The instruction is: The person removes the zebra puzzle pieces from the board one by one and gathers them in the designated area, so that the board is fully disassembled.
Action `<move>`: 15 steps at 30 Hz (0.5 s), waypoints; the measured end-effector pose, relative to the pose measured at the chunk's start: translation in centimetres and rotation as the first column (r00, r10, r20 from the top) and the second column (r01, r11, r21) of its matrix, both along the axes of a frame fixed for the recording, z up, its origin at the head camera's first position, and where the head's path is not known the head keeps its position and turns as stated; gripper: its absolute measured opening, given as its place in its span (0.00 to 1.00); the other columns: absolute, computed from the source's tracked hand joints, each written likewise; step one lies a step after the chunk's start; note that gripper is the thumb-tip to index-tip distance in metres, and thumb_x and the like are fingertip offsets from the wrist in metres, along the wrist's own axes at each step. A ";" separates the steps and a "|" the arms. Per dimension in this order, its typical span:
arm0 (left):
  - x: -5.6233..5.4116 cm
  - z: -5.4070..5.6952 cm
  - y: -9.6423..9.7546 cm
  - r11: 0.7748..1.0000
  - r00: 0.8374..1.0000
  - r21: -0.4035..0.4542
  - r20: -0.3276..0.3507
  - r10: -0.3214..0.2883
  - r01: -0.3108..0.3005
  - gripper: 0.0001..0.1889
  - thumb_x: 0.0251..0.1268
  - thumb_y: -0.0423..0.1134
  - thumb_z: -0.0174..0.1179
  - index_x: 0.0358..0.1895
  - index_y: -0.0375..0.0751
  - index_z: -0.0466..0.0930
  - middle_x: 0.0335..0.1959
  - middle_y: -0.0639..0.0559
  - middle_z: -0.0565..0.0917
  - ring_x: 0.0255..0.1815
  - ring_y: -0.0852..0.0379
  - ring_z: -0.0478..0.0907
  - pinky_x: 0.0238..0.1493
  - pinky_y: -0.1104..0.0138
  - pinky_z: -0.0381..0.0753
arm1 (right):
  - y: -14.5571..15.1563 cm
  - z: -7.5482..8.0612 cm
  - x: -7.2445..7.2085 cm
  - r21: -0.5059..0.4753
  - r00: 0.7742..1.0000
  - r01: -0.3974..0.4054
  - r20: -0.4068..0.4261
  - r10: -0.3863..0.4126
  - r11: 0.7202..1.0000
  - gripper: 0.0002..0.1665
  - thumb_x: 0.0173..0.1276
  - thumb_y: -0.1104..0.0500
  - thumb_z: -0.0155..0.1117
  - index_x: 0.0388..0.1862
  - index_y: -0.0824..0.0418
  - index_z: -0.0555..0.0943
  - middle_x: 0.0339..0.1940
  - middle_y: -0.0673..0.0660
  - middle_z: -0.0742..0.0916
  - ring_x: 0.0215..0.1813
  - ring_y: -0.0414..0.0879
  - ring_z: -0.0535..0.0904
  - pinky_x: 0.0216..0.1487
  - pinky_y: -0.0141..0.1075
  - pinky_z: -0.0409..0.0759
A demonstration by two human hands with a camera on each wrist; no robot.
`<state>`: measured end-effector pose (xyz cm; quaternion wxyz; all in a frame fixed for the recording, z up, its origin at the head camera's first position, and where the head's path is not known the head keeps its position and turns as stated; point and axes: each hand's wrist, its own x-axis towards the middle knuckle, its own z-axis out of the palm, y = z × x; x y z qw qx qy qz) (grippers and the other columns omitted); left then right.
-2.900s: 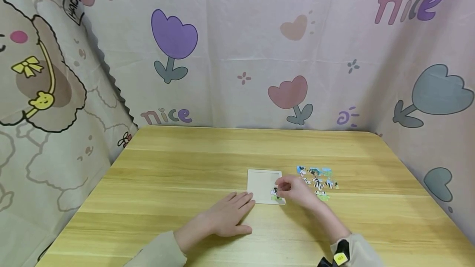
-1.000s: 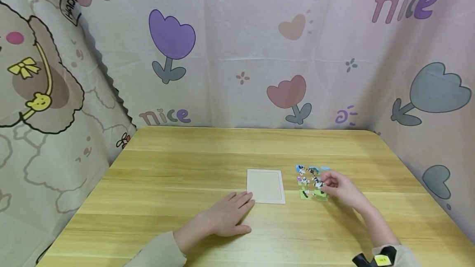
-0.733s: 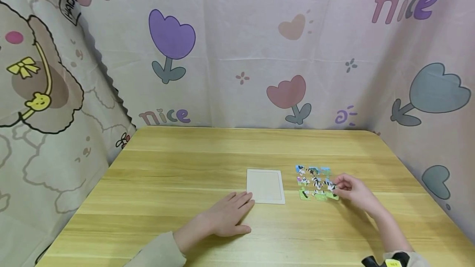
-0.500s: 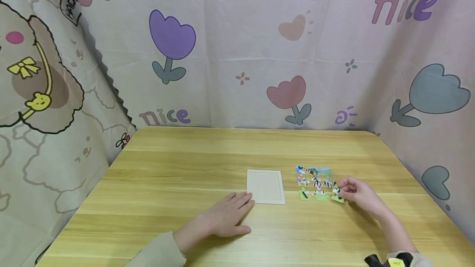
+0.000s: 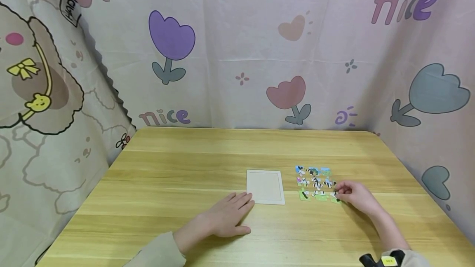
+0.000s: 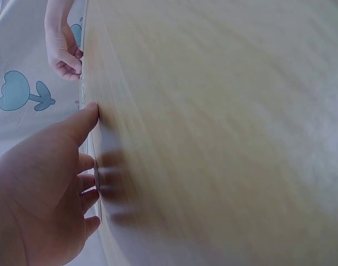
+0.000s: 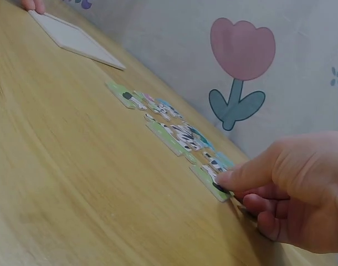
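A light, square puzzle tray [image 5: 265,187] with a raised border lies on the table, no pieces inside. My left hand [image 5: 228,215] lies flat, its fingertips on the tray's near-left corner. Right of the tray, several jigsaw pieces [image 5: 316,183] with black-and-white figures, blue sky and green grass are laid in loose rows with small gaps. My right hand [image 5: 356,196] pinches the near-right puzzle piece [image 5: 335,197] at its edge. In the right wrist view the thumb [image 7: 235,178] is on that green-bottomed piece [image 7: 209,183], with the other fingers curled beside it.
The wooden table [image 5: 178,168] reaches back to a printed curtain [image 5: 230,52]. Another stretch of curtain [image 5: 55,155] hangs along the left side. A black strap with a yellow tag [image 5: 389,261] sits at the right wrist.
The right hand has carried the puzzle piece from the tray's near-right corner to the near-right end of the other pieces, lately shifting it slightly left against them. The left hand has stayed still.
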<state>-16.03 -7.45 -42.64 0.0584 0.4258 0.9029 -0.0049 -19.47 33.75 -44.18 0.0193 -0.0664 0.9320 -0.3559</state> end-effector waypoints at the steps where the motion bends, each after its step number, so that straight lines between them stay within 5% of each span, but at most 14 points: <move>1: 0.0 0.0 0.0 1.000 1.000 0.000 0.000 0.000 0.000 0.37 0.66 0.62 0.43 0.71 0.41 0.55 0.72 0.45 0.55 0.72 0.51 0.50 0.69 0.56 0.52 | -0.1 0.1 0.0 0.011 1.000 0.007 -0.004 -0.007 1.000 0.11 0.57 0.66 0.66 0.38 0.69 0.78 0.30 0.54 0.80 0.33 0.43 0.73 0.31 0.30 0.73; 15: 0.0 0.0 0.0 1.000 1.000 0.002 0.003 0.004 -0.004 0.37 0.66 0.62 0.43 0.71 0.40 0.55 0.72 0.45 0.55 0.72 0.51 0.50 0.69 0.56 0.52 | 0.1 0.5 0.0 0.073 0.999 0.035 0.010 -0.036 0.997 0.12 0.56 0.61 0.68 0.36 0.67 0.78 0.29 0.53 0.79 0.33 0.45 0.72 0.31 0.32 0.73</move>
